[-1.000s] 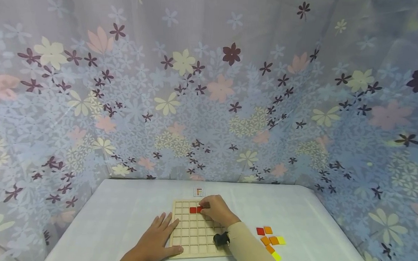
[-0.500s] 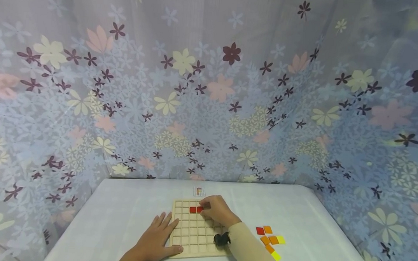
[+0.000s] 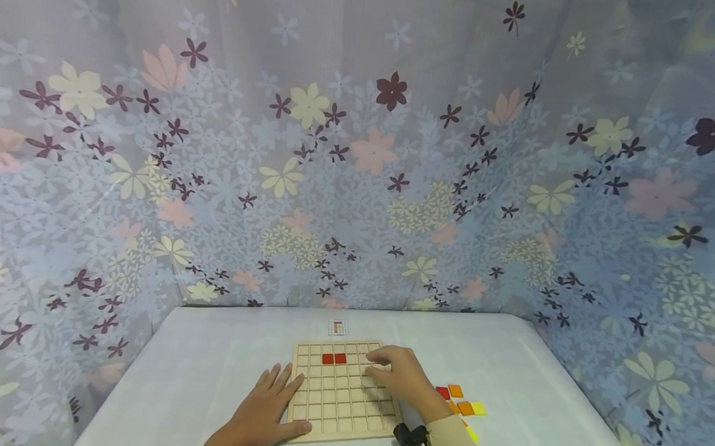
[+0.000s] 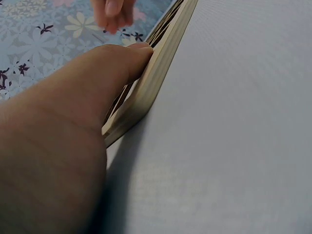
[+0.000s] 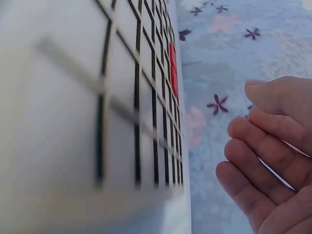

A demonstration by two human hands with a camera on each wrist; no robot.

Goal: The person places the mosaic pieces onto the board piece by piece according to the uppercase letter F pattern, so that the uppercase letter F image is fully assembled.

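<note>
A pale wooden grid board (image 3: 329, 405) lies on the white-covered table, with two red square tiles (image 3: 334, 359) side by side in cells near its far edge. My left hand (image 3: 267, 405) rests at the board's left side, fingers spread along the edge and thumb on the near corner; the left wrist view shows the thumb (image 4: 117, 61) on the wooden rim. Above the board's right side hovers my right hand (image 3: 407, 378), fingers loosely bent with nothing between them. In the right wrist view its fingers (image 5: 258, 161) are apart from the board.
To the right of the board lie loose tiles: a red tile (image 3: 442, 392), an orange tile (image 3: 455, 391), a yellow tile (image 3: 478, 408) and others, some behind the right forearm. A small printed pattern card (image 3: 338, 327) lies beyond the board. A floral curtain (image 3: 359, 183) hangs behind the table.
My right hand has let go of the second red tile, which stays in its cell, and has moved right toward the board's right edge. The left hand stays in place.
</note>
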